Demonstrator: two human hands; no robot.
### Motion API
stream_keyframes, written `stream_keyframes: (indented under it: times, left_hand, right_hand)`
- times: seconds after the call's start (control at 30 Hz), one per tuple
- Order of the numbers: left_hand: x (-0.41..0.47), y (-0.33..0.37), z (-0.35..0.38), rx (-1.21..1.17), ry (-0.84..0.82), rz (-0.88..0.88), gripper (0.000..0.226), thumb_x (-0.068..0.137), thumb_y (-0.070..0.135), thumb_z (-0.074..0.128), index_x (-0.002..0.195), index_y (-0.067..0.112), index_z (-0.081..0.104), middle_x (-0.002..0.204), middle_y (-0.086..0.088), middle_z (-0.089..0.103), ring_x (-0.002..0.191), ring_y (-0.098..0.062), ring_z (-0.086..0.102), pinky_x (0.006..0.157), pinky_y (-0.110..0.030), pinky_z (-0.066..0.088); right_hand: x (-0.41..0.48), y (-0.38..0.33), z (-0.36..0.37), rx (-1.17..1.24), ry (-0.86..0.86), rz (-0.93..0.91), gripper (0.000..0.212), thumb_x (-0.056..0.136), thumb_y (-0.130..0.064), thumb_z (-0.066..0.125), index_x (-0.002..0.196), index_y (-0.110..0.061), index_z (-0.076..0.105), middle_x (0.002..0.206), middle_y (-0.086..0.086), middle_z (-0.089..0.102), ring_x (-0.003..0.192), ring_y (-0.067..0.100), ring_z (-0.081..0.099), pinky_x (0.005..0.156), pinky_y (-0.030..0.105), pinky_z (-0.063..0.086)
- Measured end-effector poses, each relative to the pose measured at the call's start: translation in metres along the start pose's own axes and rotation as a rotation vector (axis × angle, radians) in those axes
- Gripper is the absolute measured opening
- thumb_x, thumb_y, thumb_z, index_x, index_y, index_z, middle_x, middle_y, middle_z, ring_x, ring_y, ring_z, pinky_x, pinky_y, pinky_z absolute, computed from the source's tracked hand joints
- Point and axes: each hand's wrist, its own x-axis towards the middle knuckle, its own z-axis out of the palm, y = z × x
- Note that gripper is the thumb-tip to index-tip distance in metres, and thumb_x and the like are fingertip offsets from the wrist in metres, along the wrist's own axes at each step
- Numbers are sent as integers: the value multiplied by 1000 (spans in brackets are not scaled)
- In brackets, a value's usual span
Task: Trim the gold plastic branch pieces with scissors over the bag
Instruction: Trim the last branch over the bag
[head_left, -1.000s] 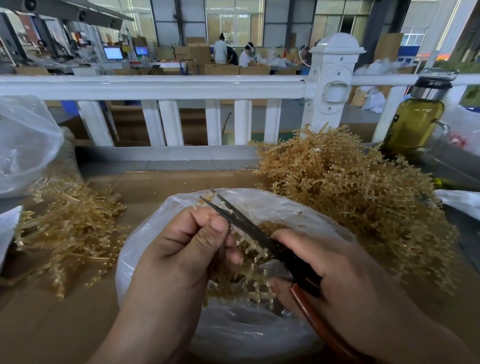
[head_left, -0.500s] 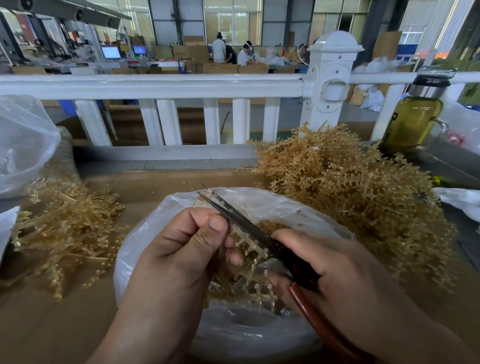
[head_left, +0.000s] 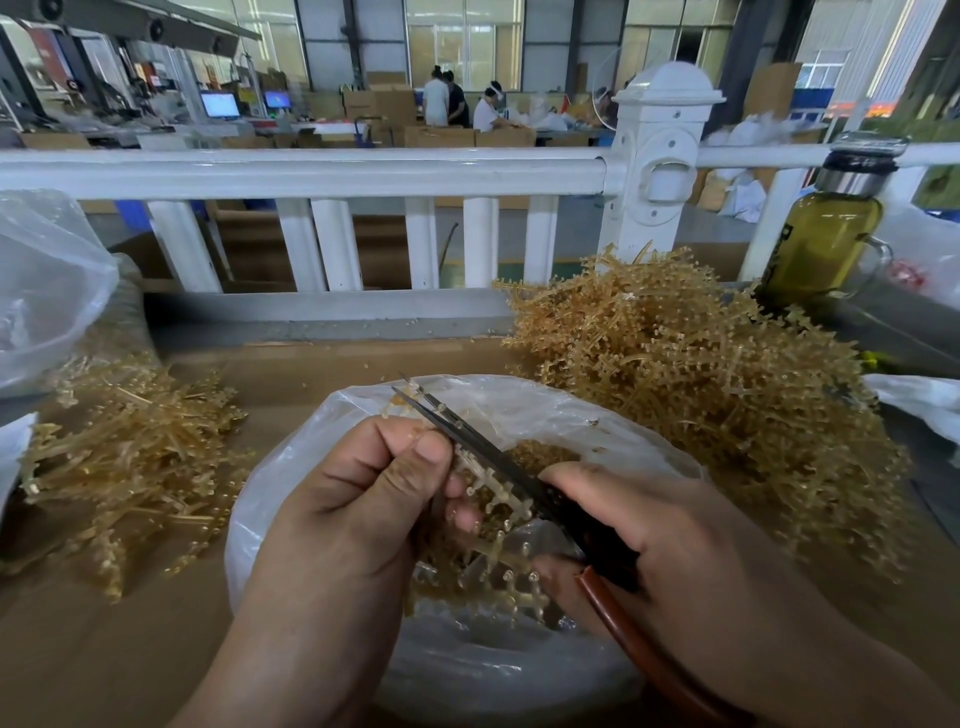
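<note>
My left hand is closed on a gold plastic branch piece, holding it over the open clear plastic bag in the middle. My right hand grips black scissors with a brown handle; the blades are slightly apart and point up and to the left along the branch's upper edge. Gold trimmings lie inside the bag under the blades. Part of the branch is hidden behind my left fingers.
A big heap of gold branches lies to the right, a smaller flatter pile to the left, both on brown cardboard. A white railing runs behind. A bottle of yellow-green liquid stands far right, another clear bag far left.
The scissor blades have closed somewhat along the branch. Both hands stay in nearly the same place over the bag.
</note>
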Motion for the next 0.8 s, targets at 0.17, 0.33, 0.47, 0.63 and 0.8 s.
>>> stream_keyframes:
  times: [0.17, 0.33, 0.47, 0.63, 0.8]
  left_hand:
    - [0, 0, 0, -4, -5, 12, 17, 75, 30, 69, 64, 17, 67, 60, -5, 59, 53, -16, 56, 51, -22, 48]
    - [0, 1, 1, -2, -6, 29, 18, 79, 26, 65, 62, 19, 66, 59, -5, 58, 52, -15, 55, 50, -21, 47]
    - [1, 1, 2, -19, -5, 30, 18, 79, 24, 64, 61, 19, 65, 59, -6, 57, 51, -15, 55, 49, -21, 47]
    - [1, 0, 0, -12, -3, 24, 18, 79, 24, 64, 62, 19, 66, 60, -5, 58, 52, -15, 55, 49, -22, 48]
    - [1, 0, 1, -18, 6, 29, 18, 79, 23, 64, 62, 19, 67, 61, -5, 59, 52, -15, 56, 50, -22, 48]
  right_hand:
    - [1, 1, -1, 5, -18, 2, 39, 85, -60, 46, 102, -30, 64, 74, -17, 63, 69, 3, 62, 54, 17, 44]
    - [2, 0, -1, 6, -19, 1, 40, 85, -59, 44, 96, -26, 63, 72, -13, 62, 67, 5, 60, 52, 18, 43]
    - [2, -2, 0, 14, -12, -4, 37, 85, -58, 45, 100, -30, 63, 73, -15, 61, 68, 5, 60, 53, 18, 43]
    - [3, -1, 2, 29, -12, -9, 34, 87, -55, 45, 94, -27, 63, 70, -16, 59, 65, 4, 59, 52, 16, 40]
    - [3, 0, 3, 39, -10, -21, 33, 88, -54, 44, 90, -26, 62, 70, -16, 61, 66, 4, 61, 53, 18, 44]
